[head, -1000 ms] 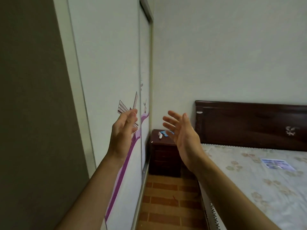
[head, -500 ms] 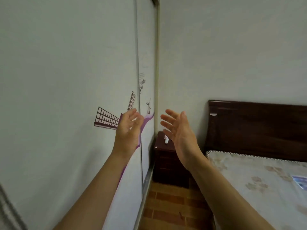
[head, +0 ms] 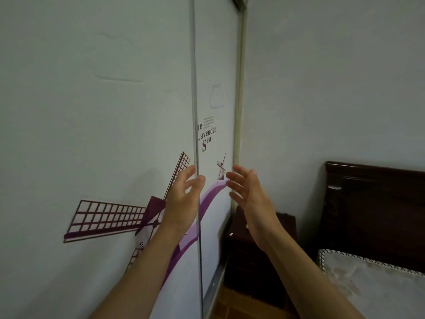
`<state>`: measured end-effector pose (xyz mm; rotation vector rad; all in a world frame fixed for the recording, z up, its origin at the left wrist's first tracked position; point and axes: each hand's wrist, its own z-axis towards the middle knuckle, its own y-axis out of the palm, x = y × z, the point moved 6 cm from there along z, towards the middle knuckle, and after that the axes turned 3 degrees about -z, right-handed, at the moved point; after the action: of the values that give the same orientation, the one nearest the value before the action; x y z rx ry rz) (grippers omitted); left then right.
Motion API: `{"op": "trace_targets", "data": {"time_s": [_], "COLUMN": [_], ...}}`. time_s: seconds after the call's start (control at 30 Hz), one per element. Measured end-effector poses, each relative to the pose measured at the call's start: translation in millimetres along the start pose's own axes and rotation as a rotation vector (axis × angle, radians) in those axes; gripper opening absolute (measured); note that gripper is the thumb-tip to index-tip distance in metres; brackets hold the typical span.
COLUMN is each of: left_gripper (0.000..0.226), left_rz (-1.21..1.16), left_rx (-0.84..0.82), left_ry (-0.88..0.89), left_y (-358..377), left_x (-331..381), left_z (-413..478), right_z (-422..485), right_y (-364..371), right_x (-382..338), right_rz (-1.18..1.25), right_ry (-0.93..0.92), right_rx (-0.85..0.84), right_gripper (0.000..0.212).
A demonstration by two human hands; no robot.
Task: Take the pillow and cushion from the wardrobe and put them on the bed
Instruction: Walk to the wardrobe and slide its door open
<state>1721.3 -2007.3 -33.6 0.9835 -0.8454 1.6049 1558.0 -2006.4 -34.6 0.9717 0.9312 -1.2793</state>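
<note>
The wardrobe (head: 115, 111) stood shut, its two sliding doors meeting at a thin metal door edge (head: 195, 134) that ran straight up and down. Everything here is placed against that edge. The left hand (head: 181, 203) was the nearer one: its spread fingers (head: 197, 181) lay right at the edge, though whether they touched it could not be told. The right hand (head: 248, 196) hovered just to the right of the edge, in front of the far door, fingers splayed and gripping nothing. Both hands were empty.

Neither the pillow nor the cushion was in sight; they were presumably behind the doors, so their look could not be described. The doors were pale, with a purple windmill picture (head: 110, 219) left of the edge. The bed (head: 368, 284) lay well to the right of the edge, past a dark nightstand (head: 264, 249).

Sliding a door sideways looked to be the next move.
</note>
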Motion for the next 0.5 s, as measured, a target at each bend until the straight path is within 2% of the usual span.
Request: {"op": "trace_targets", "data": {"time_s": [0.1,0.2,0.37,0.5], "left_gripper": [0.058,0.048,0.055,0.048], "left_rz": [-0.027,-0.067,-0.041,0.008], "left_rx": [0.005,0.003,0.029,0.037], "left_ry": [0.028,0.048,0.056,0.07], "left_y": [11.9,17.2,15.5,16.7], "left_x": [-21.4,-38.3,-61.3,-78.6], "left_z": [42.4,84.7,148.9,178.0], "right_z": [41.2,82.5,161.5,205.9], "right_y": [3.6,12.7,30.7,40.0], "right_x": [16.8,31.6,51.8,66.6], "right_rz": [-0.084,-0.07,-0.065,-0.094], "right_ry": [-0.04,-0.043,-0.026,-0.046], "right_rx": [-0.005,-0.014,-0.039,-0.022], "right_gripper": [0.052,0.046,0.041,0.036]}}
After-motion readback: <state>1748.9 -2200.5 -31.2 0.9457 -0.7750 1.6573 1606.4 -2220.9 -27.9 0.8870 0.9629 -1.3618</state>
